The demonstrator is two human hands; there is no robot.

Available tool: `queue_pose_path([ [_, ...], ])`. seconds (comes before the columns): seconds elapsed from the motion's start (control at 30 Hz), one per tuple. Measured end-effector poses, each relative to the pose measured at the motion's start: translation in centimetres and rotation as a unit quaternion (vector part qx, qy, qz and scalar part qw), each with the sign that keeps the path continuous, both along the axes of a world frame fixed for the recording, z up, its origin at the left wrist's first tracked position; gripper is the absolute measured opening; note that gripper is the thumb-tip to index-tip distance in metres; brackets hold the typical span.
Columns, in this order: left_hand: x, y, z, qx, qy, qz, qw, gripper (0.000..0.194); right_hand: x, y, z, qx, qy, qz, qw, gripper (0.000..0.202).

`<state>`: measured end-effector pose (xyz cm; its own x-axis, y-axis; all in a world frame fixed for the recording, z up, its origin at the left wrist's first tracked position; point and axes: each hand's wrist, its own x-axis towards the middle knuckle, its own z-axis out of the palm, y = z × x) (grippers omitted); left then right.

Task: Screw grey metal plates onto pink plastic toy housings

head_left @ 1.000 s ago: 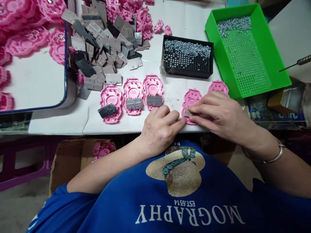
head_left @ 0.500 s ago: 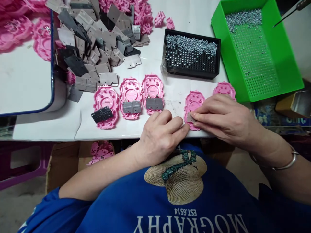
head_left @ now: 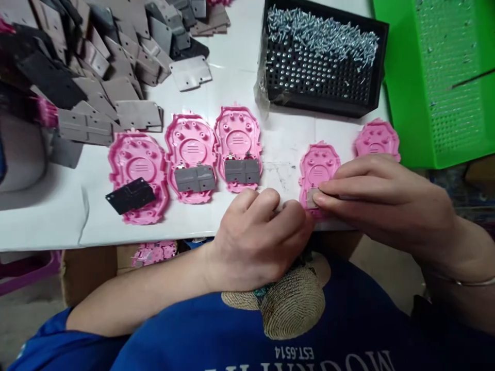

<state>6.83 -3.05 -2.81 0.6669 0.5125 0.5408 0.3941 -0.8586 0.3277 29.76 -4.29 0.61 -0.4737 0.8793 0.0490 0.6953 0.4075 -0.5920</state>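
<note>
Right hand (head_left: 382, 198) fingers pinch a grey plate (head_left: 311, 198) onto the pink shell (head_left: 319, 165); left hand (head_left: 263, 237) curled.

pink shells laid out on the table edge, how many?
5: three in a row at left, one under the hands, one beside the green tray. More may be hidden.

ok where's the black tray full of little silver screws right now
In the head view the black plastic tray of silver screws sits at the top right of the white table, just left of the green perforated bin and behind the row of pink shells.
</note>
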Motion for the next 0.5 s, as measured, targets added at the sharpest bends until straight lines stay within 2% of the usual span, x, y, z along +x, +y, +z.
queue_pose_path([
  [0.23, -0.06, 0.05, 0.43, -0.016, 0.005, -0.005, 1.000, 0.008, -0.43, 0.00, 0.44, 0.024, 0.000, 0.012, 1.000, 0.008],
  [0.4, 0.07, -0.16, 0.18, -0.023, -0.008, 0.012, 1.000, 0.006, -0.48, -0.46, 0.19, 0.040, -0.014, -0.014, 0.999, 0.015],
  [0.5, 0.16, -0.29, 0.03, -0.028, -0.015, 0.016, 0.999, 0.004, -0.51, -0.49, 0.15, 0.060, -0.043, 0.001, 0.997, 0.014],
])
